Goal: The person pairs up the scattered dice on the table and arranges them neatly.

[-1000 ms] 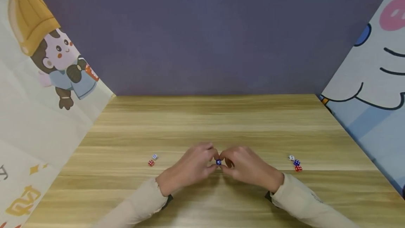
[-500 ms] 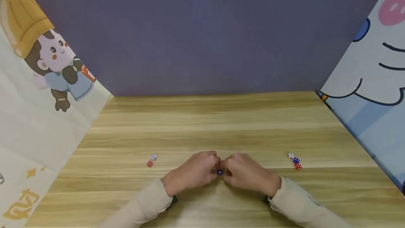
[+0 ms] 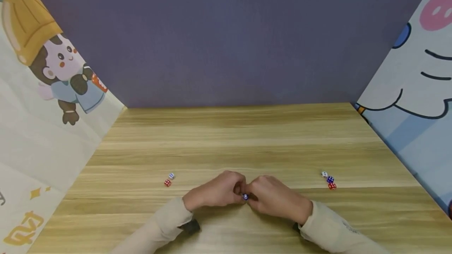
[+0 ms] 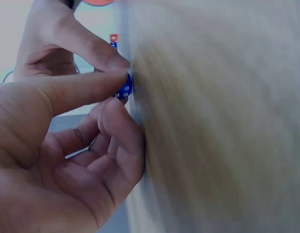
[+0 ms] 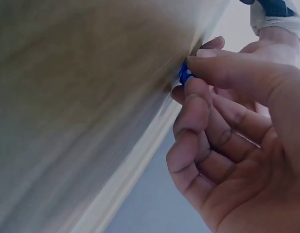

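A small blue die (image 3: 245,196) with white pips sits between both hands, low at the wooden table. My left hand (image 3: 220,189) pinches it from the left with thumb and index finger. From the right, my right hand (image 3: 277,199) pinches the same die, its fingertips close against the left ones. In the left wrist view the blue die (image 4: 125,89) shows between the fingertips, next to the table surface. The right wrist view has the blue die (image 5: 185,73) partly covered by thumb and finger, with the other fingers curled beneath.
Left of the hands lie a white die (image 3: 171,175) and a red die (image 3: 167,183). On the right a white die (image 3: 324,174), a blue die (image 3: 330,179) and a red die (image 3: 332,186) form a slanting row. A dark panel (image 3: 233,42) rises behind the wooden table (image 3: 233,136).
Both hands have moved toward the near side of the table with the blue die between them. The dice on the left and right stay where they were; the head view has shifted slightly.
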The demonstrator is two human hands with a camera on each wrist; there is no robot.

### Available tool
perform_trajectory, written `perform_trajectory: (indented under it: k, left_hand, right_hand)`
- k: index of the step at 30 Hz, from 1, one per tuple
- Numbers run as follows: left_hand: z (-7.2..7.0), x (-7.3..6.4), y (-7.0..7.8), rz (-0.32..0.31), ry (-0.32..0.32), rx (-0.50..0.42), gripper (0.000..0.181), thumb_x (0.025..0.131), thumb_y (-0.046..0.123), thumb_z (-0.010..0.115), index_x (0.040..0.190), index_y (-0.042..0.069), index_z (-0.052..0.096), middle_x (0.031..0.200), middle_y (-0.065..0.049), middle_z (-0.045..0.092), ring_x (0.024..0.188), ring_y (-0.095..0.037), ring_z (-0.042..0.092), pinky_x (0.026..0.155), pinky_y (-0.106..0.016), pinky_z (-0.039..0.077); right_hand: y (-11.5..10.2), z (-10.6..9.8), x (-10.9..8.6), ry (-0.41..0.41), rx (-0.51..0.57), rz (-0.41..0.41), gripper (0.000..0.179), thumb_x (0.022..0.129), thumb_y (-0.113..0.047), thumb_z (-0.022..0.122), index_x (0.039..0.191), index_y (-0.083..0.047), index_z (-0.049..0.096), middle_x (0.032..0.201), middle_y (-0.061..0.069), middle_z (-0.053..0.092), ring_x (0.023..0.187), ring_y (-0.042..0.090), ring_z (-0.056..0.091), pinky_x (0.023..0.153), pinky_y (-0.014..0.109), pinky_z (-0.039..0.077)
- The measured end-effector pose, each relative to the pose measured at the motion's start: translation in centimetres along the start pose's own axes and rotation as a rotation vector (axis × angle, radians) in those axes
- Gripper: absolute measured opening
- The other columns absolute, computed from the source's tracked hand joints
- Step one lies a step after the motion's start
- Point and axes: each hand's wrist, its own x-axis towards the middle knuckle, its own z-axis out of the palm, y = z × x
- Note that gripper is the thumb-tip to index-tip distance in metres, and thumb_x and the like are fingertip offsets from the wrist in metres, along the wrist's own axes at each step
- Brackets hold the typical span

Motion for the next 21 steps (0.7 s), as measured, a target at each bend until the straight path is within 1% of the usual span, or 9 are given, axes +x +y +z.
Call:
perform_trajectory:
  k: [2, 5, 13, 18, 21]
  left_hand:
    - [0.01, 0.03, -0.22, -0.027, 0.001, -0.065, 0.013, 0.085, 0.006, 0.077, 0.083, 0.010, 0.065, 0.067, 0.009, 0.056, 0.057, 0.000, 0.049, 0.055, -0.017, 0.044]
    - [0.06, 0.06, -0.22, -0.045, 0.019, -0.089, 0.014, 0.084, 0.006, 0.077, 0.083, 0.010, 0.064, 0.067, 0.009, 0.056, 0.056, 0.000, 0.049, 0.055, -0.017, 0.044]
    - [0.60, 0.16, -0.10, -0.054, 0.107, -0.048, 0.019, 0.081, 0.011, 0.081, 0.077, 0.014, 0.063, 0.065, 0.009, 0.055, 0.058, 0.000, 0.048, 0.056, -0.017, 0.043]
    - [0.85, 0.14, -0.31, -0.072, 0.126, -0.051, 0.019, 0.080, 0.012, 0.083, 0.076, 0.015, 0.064, 0.064, 0.010, 0.056, 0.057, 0.000, 0.050, 0.055, -0.017, 0.044]
    - [0.93, 0.10, -0.43, -0.077, 0.131, -0.055, 0.019, 0.079, 0.012, 0.083, 0.076, 0.015, 0.065, 0.064, 0.010, 0.057, 0.057, 0.001, 0.050, 0.055, -0.017, 0.044]
  right_hand:
    - [0.02, 0.03, 0.05, 0.006, -0.021, -0.003, 0.032, 0.082, -0.003, 0.072, 0.067, -0.022, 0.050, 0.059, -0.017, 0.040, 0.053, -0.004, 0.033, 0.048, 0.015, 0.032]
    - [0.09, 0.04, 0.12, 0.011, -0.031, -0.002, 0.031, 0.080, -0.002, 0.071, 0.068, -0.021, 0.051, 0.060, -0.016, 0.041, 0.054, -0.004, 0.034, 0.049, 0.016, 0.034]
    - [0.36, -0.09, 0.11, 0.026, -0.021, 0.036, 0.030, 0.079, -0.001, 0.071, 0.067, -0.021, 0.053, 0.061, -0.017, 0.043, 0.054, -0.002, 0.036, 0.049, 0.017, 0.036]
    - [0.36, -0.19, 0.18, 0.036, -0.021, 0.040, 0.029, 0.079, -0.002, 0.072, 0.067, -0.021, 0.055, 0.061, -0.017, 0.044, 0.054, -0.002, 0.037, 0.048, 0.018, 0.036]
    - [0.34, -0.20, 0.21, 0.028, -0.020, 0.042, 0.029, 0.080, -0.002, 0.073, 0.068, -0.022, 0.055, 0.060, -0.017, 0.043, 0.054, -0.002, 0.036, 0.049, 0.018, 0.035]
